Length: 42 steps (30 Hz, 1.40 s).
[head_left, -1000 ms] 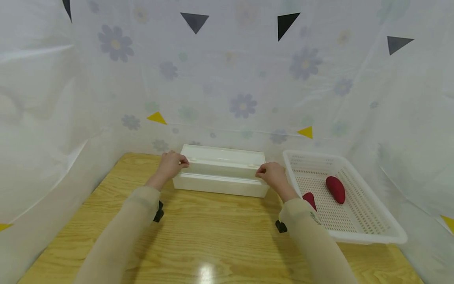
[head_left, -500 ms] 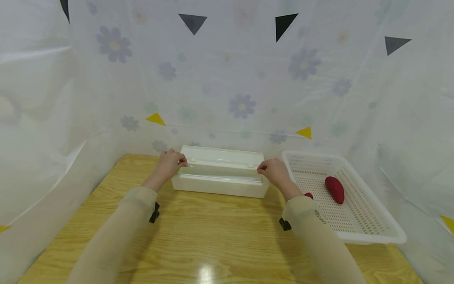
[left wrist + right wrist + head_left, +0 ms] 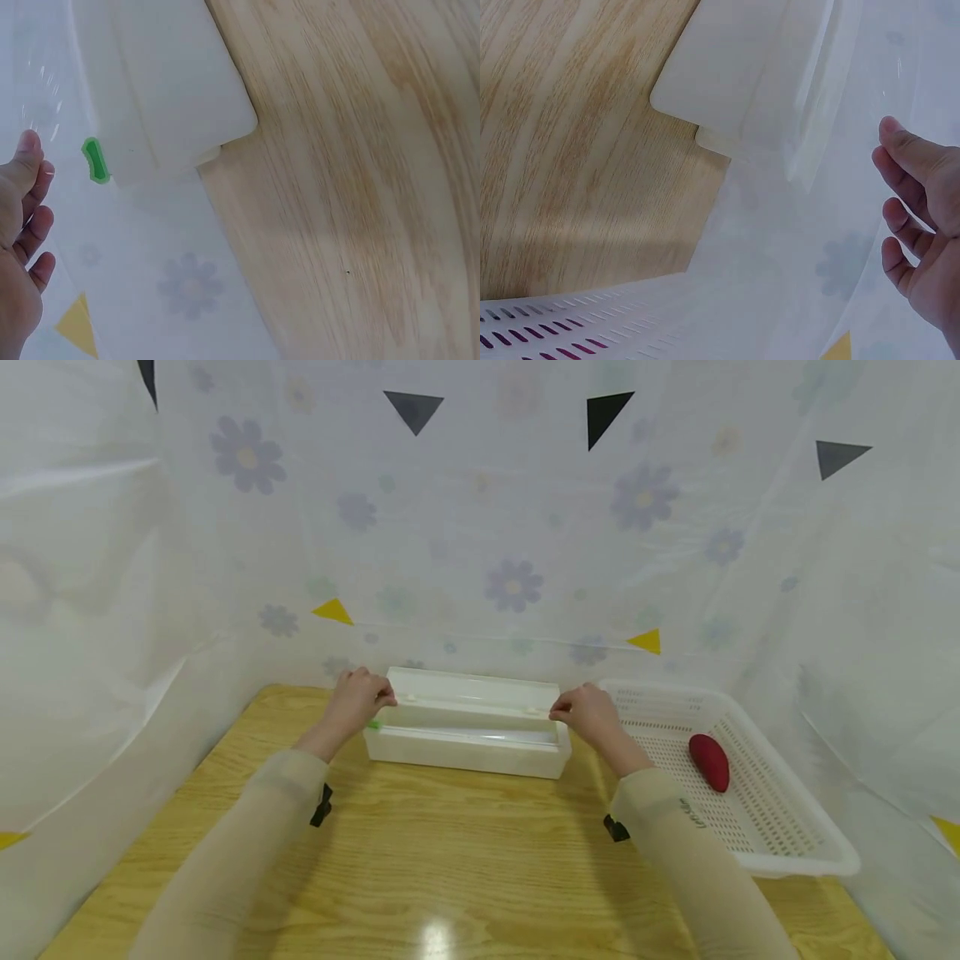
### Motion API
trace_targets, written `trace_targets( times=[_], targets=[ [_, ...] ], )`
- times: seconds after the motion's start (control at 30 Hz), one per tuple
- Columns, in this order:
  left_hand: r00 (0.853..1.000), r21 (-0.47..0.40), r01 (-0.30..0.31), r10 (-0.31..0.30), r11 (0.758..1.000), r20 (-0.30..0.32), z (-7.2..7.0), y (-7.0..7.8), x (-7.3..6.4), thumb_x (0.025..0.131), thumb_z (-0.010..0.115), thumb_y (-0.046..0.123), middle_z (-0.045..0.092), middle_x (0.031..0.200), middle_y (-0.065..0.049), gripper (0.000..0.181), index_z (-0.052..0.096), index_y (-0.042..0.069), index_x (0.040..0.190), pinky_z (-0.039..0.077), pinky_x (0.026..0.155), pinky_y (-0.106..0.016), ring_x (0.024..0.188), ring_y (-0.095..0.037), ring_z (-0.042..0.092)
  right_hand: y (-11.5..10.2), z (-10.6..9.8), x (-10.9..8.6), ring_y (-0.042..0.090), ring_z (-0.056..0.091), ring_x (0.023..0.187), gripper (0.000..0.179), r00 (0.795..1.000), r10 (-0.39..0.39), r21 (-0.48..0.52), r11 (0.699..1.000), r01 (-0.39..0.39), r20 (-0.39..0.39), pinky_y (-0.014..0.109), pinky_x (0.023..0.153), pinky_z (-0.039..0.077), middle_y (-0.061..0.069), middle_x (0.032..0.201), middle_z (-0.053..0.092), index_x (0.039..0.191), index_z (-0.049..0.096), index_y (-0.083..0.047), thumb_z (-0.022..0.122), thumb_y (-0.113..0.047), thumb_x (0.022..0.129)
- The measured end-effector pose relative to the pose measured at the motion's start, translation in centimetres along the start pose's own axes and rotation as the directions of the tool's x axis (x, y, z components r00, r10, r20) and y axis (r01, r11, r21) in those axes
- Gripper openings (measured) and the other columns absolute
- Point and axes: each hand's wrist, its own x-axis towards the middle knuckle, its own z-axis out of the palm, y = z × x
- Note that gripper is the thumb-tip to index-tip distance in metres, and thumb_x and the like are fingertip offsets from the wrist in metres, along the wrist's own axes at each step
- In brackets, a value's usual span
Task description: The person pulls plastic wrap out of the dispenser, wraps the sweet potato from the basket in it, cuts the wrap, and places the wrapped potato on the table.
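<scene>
Two bare hands reach forward over a wooden table (image 3: 450,852), held up level with each other and well apart. The left hand (image 3: 352,700) pinches the edge of a sheet of clear film (image 3: 877,75) between thumb and forefinger, its other fingers loosely bent. The right hand (image 3: 588,714) does the same at the film's other side, so the sheet spans the gap between them; it is so transparent that mostly its glints show. Between the hands and just below them sits a long white box (image 3: 465,756), its lid (image 3: 476,685) tilted up behind. Something white lies along the inside, too pale to make out. At the box end by the left hand is a small green piece (image 3: 96,160).

Beside the right hand, farther out, stands a white slotted basket (image 3: 806,864) holding a rounded red object (image 3: 710,762). Below each hand runs a beige sleeve (image 3: 240,843), and a small black device (image 3: 322,806) shows under each wrist. Behind the hands hangs a pale sheet (image 3: 450,527) with faint flowers and black, grey and yellow triangles.
</scene>
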Motion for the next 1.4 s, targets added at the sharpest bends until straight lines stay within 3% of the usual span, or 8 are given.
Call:
trace_targets(
  times=[0.37,0.8,1.4],
  targets=[
    [1.000,-0.012,-0.011,0.012,1.000,0.016,-0.8,0.6,0.1,0.085,0.069,0.025,0.068,0.080,-0.001,0.012,0.070,0.013,0.084,0.038,0.089,-0.050,0.076,-0.021,0.049,0.4,-0.5,-0.5,0.023,0.055,0.083,0.012,0.999,-0.039,0.008,0.999,0.039,-0.007,0.043,0.080,0.046,0.002,0.084,0.071,0.088,0.075,-0.011,0.070,-0.022,0.085],
    [0.999,-0.022,-0.006,0.007,1.000,0.032,-0.5,0.2,0.2,0.085,0.069,0.025,0.068,0.079,0.000,0.011,0.070,0.014,0.083,0.037,0.086,-0.048,0.074,-0.021,0.047,0.5,-0.2,-0.3,0.022,0.055,0.083,0.011,0.999,-0.049,-0.003,0.999,0.049,-0.007,0.040,0.076,0.047,0.002,0.085,0.071,0.088,0.075,-0.011,0.070,-0.021,0.086],
    [0.999,-0.037,-0.042,0.041,0.998,-0.017,-2.0,0.3,0.5,0.085,0.068,0.025,0.068,0.080,-0.001,0.011,0.070,0.014,0.083,0.035,0.087,-0.049,0.076,-0.022,0.048,0.2,-2.4,-0.2,0.021,0.053,0.079,0.008,0.995,-0.078,-0.002,0.997,0.078,-0.056,0.040,0.077,0.045,0.002,0.084,0.072,0.086,0.076,-0.013,0.072,-0.019,0.084]
  ],
)
